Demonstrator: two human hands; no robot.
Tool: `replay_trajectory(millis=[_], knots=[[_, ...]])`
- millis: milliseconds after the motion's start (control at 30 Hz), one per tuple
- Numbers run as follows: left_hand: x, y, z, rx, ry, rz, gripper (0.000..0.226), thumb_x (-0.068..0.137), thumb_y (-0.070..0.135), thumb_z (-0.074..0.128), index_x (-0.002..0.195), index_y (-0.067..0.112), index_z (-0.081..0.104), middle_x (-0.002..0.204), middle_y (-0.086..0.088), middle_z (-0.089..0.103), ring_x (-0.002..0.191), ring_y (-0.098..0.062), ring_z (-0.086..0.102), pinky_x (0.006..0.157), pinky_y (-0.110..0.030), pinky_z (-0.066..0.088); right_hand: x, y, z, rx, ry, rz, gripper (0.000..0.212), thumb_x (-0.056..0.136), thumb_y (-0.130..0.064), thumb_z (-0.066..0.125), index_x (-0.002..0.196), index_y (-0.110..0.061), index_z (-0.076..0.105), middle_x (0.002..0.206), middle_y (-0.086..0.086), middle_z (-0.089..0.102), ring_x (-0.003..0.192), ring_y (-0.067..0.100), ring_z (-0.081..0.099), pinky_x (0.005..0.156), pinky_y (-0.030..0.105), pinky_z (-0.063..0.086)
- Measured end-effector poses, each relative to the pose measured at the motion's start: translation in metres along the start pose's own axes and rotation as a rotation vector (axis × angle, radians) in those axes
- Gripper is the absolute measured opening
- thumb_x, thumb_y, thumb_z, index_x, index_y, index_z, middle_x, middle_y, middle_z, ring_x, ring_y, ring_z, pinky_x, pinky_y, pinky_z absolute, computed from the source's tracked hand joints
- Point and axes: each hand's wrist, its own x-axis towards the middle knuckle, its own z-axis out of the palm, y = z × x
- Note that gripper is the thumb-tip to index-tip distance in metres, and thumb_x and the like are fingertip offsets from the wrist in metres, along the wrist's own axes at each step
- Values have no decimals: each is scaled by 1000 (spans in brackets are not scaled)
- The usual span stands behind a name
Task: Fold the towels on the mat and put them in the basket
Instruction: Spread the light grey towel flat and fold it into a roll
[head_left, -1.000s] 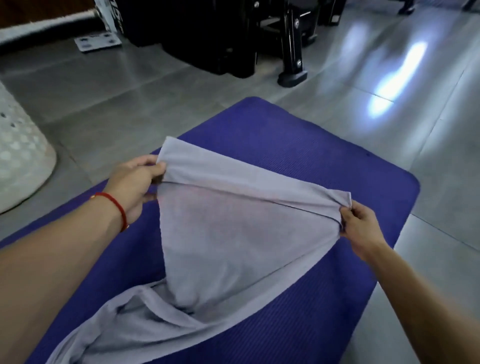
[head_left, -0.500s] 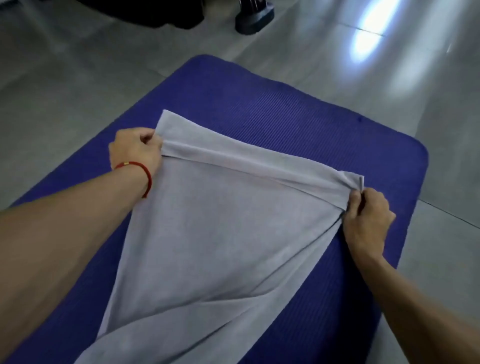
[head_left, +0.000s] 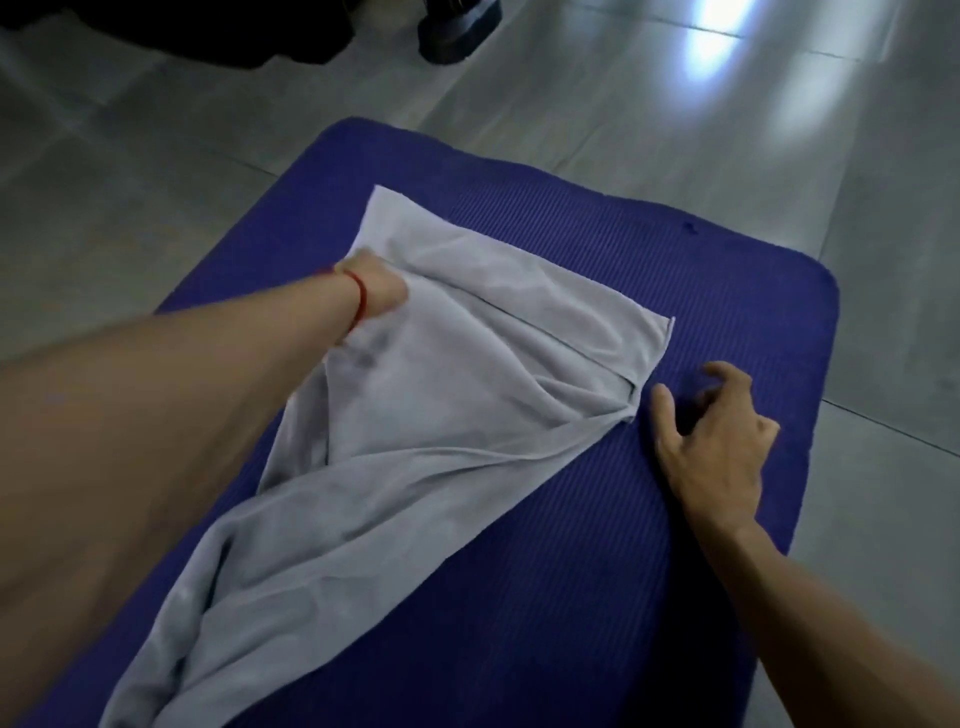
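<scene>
Your left hand (head_left: 382, 291) pins grey towel (head_left: 467, 395) on purple mat (head_left: 727, 291), grip hidden, cannot tell; right hand (head_left: 717, 441) spread, empty, beside corner; wrinkles need smoothing.

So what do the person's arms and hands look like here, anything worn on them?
Both forearms are bare, with no sleeves in view. The left hand is mostly hidden, tucked into the grey towel; its wrist carries a thin red string bracelet. The right hand wears no glove, ring or watch that shows, and its fingers are bare.
</scene>
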Motion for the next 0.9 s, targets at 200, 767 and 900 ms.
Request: replay_trajectory(millis=[200,767,900], knots=[[-121,-104,104,259,74,181,64,101,53,32,160,34,16,171,-1,2,156,-24,3,119,-63,15,2,-1,4,-263,11,-132,45,96,-54,60,123,-21,49,101,7,57,91,26,55,95,49,35],[-308,-324,92,-204,77,27,34,85,32,71,114,19,59,103,-1,62,98,-26,63,84,-46,54,-101,-65,34,-375,-162,-178,77,88,-51,30,148,-2,35,143,33,37,131,52,36,111,69,26],[-350,-326,100,22,381,312,50,77,18,82,119,29,56,90,7,42,74,-14,47,62,-32,44,-181,-143,46,-470,-358,-607,82,91,-39,55,159,-13,18,163,25,16,149,46,18,118,67,14]])
